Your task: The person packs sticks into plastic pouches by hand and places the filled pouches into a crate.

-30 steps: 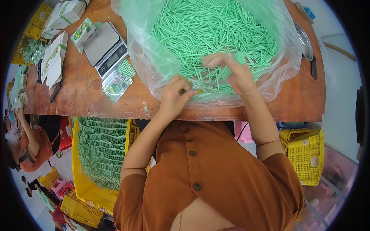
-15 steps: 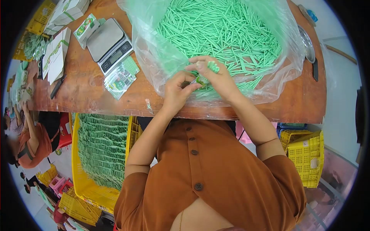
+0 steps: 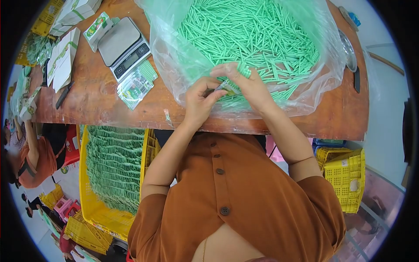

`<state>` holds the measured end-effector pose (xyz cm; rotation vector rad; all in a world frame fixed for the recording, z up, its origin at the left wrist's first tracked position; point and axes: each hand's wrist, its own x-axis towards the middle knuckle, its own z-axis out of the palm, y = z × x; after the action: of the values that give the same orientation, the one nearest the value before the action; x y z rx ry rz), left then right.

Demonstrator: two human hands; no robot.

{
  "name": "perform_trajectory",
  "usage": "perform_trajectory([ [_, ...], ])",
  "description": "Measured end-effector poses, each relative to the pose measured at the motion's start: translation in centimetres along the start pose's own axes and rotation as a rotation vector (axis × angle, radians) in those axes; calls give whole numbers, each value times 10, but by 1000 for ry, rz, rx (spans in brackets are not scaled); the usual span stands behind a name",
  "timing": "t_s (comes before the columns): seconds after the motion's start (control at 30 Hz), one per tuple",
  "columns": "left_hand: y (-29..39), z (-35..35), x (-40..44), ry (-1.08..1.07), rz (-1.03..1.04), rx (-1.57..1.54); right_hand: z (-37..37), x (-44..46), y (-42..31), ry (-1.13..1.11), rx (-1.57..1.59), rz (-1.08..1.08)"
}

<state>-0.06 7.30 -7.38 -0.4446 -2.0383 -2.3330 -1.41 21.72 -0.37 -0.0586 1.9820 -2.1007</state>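
Note:
My left hand is closed, pinching the edge of a small printed clear packet between thumb and fingers. Beside it, my right hand has its fingers curled around a small bunch of light green sticks, their ends showing above the fingers. The packet lies between the two hands, partly hidden by them. Both hands are over the near edge of a large clear plastic bag, spread open under a heap of loose green sticks.
Left of the bag are a digital scale, printed packets of green sticks, a dark-handled knife and white cartons. A metal bowl is at right. Below the table's edge stands a yellow crate of filled packets. Co-workers sit at left.
The packet has come up between my hands and shows more of its length. My right hand has shifted slightly right with the sticks. At left, a co-worker's hand now holds up a white printed piece.

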Motion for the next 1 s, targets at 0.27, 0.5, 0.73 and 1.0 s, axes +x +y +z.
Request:
perform_trajectory([
  [0.27,4,11,15,23,54,-37,-13,10,-19,-39,-91,-91],
  [0.5,16,13,25,49,-43,-144,-43,5,-52,-168,-474,-242],
  [0.73,24,20,51,164,63,-89,-49,16,-74,-4,-788,-554],
  [1.0,93,-33,48,272,630,196,-19,36,-101,-189,-1211,-979],
])
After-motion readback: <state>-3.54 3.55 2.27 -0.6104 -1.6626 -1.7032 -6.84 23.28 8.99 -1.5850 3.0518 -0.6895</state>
